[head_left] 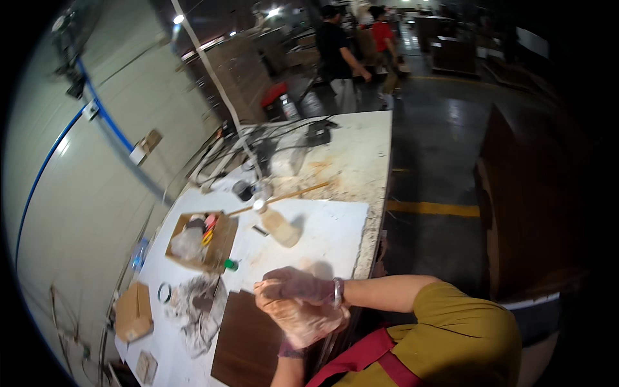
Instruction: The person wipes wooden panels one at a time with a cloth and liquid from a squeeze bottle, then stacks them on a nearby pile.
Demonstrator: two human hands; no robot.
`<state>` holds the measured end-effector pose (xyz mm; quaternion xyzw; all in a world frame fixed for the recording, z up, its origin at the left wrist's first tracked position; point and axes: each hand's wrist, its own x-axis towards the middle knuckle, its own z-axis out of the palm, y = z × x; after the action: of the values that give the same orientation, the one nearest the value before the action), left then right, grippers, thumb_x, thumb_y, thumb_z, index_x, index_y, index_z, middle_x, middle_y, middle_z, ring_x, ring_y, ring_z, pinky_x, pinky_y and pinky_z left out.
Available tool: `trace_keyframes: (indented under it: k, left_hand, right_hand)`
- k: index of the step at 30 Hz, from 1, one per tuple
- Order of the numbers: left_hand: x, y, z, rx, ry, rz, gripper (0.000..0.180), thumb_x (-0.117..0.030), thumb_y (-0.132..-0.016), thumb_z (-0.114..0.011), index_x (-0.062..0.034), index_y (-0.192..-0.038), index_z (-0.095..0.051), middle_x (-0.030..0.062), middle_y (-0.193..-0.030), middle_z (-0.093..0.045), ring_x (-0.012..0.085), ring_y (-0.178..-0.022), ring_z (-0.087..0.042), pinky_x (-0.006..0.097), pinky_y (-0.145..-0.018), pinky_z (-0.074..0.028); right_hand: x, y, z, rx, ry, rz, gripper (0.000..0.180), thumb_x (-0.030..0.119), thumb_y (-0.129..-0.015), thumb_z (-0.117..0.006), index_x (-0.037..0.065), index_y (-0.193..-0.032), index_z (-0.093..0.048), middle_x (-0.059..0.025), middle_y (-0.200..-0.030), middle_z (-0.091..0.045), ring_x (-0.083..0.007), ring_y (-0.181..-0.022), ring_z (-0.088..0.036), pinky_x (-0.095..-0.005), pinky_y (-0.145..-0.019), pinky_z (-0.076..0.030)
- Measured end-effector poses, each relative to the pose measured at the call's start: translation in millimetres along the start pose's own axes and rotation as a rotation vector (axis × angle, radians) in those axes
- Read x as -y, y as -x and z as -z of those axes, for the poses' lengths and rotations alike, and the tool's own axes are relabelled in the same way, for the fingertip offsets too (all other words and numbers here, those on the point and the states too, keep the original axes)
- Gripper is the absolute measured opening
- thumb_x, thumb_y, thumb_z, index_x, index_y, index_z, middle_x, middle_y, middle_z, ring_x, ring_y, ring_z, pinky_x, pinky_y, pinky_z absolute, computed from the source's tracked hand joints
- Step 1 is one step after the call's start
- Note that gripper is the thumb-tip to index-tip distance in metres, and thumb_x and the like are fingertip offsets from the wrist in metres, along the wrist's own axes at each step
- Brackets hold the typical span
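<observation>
Here, the two hands meet over the near edge of the surface (pixel 353 145); the right hand (pixel 298 286), in a purplish glove with a bracelet at the wrist, lies across the left hand (pixel 290 317), which is wrapped in a pale, pinkish covering with a purple band at its wrist; the fingers are folded closely together, and I cannot tell whether anything is gripped between them, nor whether the pale covering is a glove or a rag.

Just below and to the left of them a dark brown panel (pixel 248 342) lies flat on the surface, partly hidden by the left hand and forearm; beside it, to the left, is a crumpled grey cloth (pixel 200 316), with a green cap (pixel 231 264) above the panel; farther up stands a bottle (pixel 279 229) of cloudy beige liquid, near a long wooden stick (pixel 309 190).

To the left, an uncovered cardboard box (pixel 222 244) holds a clear plastic bag and small coloured items; a smaller brown carton (pixel 133 313) sits nearer; beyond the surface, two people, one in a black top (pixel 335 51) and one in a red top (pixel 382 37), are on the floor.
</observation>
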<state>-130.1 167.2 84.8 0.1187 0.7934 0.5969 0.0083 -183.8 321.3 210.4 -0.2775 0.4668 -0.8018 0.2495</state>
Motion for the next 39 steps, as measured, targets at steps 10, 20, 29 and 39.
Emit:
trace_keyframes:
  k: [10, 20, 29, 39]
  left_hand:
    - [-32.3, -23.3, 7.8, -0.023, 0.629, 0.249, 0.053, -0.038, -0.099, -0.047, 0.003, -0.131, -0.047, 0.0145, -0.122, -0.058, 0.0218, -0.106, -0.059, 0.035, -0.091, -0.049]
    - [-84.5, -66.7, -51.1, 0.223, 1.184, 0.307, 0.052, -0.038, -0.097, -0.045, 0.0022, -0.128, -0.051, 0.0159, -0.12, -0.059, 0.0263, -0.11, -0.057, 0.036, -0.097, -0.045]
    - [-42.2, -135.8, 67.2, -0.226, 0.011, 0.127, 0.047, -0.017, -0.094, -0.058, -0.0008, -0.136, -0.044, 0.0114, -0.122, -0.057, 0.0187, -0.107, -0.057, 0.031, -0.092, -0.047]
    - [35.7, -269.2, 50.6, -0.288, -0.347, -0.051, 0.087, -0.029, -0.082, -0.076, -0.0032, -0.147, -0.025, 0.0159, -0.136, -0.046, 0.022, -0.122, -0.048, 0.033, -0.099, -0.042]
  right_hand:
    - [-0.3, 73.6, 116.9, -0.158, 0.684, -0.013, 0.088, 0.03, -0.081, -0.075, 0.006, -0.148, -0.024, -0.0179, -0.146, -0.036, -0.0229, -0.132, -0.039, -0.0311, -0.107, -0.035]
    - [-65.4, 100.4, 119.8, -0.073, -0.515, -0.207, 0.074, 0.02, -0.084, -0.069, -0.001, -0.144, -0.031, -0.0186, -0.141, -0.044, -0.0242, -0.127, -0.047, -0.0405, -0.108, -0.038]
    - [-58.7, 120.1, 166.9, -0.391, -0.889, -0.066, 0.065, 0.018, -0.087, -0.064, -0.005, -0.141, -0.035, -0.0194, -0.138, -0.048, -0.0256, -0.124, -0.05, -0.0411, -0.107, -0.04]
    - [-29.9, 150.4, 196.3, -0.407, -1.047, -0.171, 0.052, 0.013, -0.086, -0.055, -0.011, -0.132, -0.044, -0.0241, -0.13, -0.055, -0.0347, -0.118, -0.057, -0.046, -0.105, -0.043]
